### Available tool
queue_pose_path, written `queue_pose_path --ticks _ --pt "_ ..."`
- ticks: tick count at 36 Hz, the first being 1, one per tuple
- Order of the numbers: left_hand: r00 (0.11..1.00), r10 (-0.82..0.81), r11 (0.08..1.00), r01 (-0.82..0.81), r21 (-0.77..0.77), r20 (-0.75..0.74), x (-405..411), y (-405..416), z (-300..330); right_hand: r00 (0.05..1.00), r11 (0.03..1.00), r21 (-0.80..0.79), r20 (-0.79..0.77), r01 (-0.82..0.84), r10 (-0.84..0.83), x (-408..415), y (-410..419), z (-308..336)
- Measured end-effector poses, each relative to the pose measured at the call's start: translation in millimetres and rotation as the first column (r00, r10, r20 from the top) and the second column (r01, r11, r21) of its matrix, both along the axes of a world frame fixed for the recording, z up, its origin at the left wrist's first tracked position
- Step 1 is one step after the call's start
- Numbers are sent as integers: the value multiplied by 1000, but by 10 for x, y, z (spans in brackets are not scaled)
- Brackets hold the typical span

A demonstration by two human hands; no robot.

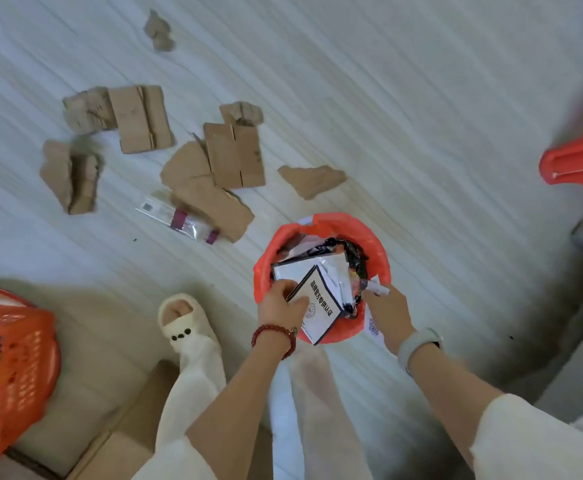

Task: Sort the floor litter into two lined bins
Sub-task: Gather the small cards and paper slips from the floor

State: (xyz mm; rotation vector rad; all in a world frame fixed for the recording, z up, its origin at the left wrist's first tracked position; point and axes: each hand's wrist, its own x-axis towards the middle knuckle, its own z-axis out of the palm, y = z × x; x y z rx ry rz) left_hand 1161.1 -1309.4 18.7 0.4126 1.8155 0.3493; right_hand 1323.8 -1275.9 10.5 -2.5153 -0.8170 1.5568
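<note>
Your left hand point(283, 301) pinches a white dark-edged printed card point(321, 306) over the round red-lined bin point(266, 268), already stuffed with packets. Your right hand point(388, 311) grips a small white wrapper point(380, 289) at its three o'clock rim. Torn brown cardboard pieces point(214, 168) and a clear plastic packet point(176, 216) remain on the floor at eleven o'clock; both forearms reach down.

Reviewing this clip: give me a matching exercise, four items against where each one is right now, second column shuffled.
Items:
1. white card
2. clear packet
3. torn cardboard
4. orange basket

Places:
A. frame's left edge
B. scattered on floor, beyond the bin
C. held over the red-lined bin
D. partly under cardboard

Pairs: 1-C, 2-D, 3-B, 4-A
</note>
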Motion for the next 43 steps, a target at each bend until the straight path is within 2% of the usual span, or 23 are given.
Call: queue_pose_path --ticks 3,5,7,9,11,16,19,22,24,27,29,30,32,34,36,43 --pt "998 -50 999 51 0 -45 242 -38 -325 996 999 -35 -88 10 -13 157 -15 -333" --pt "994 -62 998 62 5 -86 353 -77 -514 982 996 -74 -184 -45 31 170 -15 -455" --pt "990 -73 997 77 29 -121 428 -118 -667 962 994 -44 -258 -102 87 185 -15 -567" --pt "971 -108 991 123 60 -211 450 -156 -762 958 978 23 -198 -207 207 205 -48 -680" --pt "936 -109 982 153 107 -333 431 -183 -776 944 943 83 -42 -322 326 242 -92 -755" --pt "843 -129 967 223 121 -523 315 -183 -732 895 865 229 130 -446 427 255 -147 -680" --pt "831 -165 966 246 84 -531 176 -110 -807 852 807 282 243 -520 464 292 -148 -703" --pt "845 -175 953 275 130 -505 46 51 -934 859 850 193 273 -490 434 336 -92 -805" --pt "888 -160 960 241 140 -430 -38 200 -1043 901 908 123 234 -401 366 369 -47 -916" --pt "959 -151 975 184 124 -239 -151 443 -1252 952 955 88 147 -284 269 399 -7 -1103" --pt "962 -239 964 251 86 -131 -172 578 -1324 952 961 45 151 -274 265 428 11 -1180" --pt "941 -316 944 324 54 -122 -167 618 -1337 950 962 24 164 -273 266 449 15 -1190" --pt "866 -466 881 473 -2 -181 -153 644 -1325 939 955 18 190 -297 288 482 4 -1157" --pt "810 -525 842 539 -21 -261 -162 617 -1236 922 942 47 227 -333 315 489 -19 -1070" --pt "786 -526 831 557 1 -325 -193 569 -1092 920 940 73 244 -334 308 462 -30 -942" --pt "794 -436 856 511 75 -424 -444 565 -166 911 893 210 211 -397 355 311 185 -91"
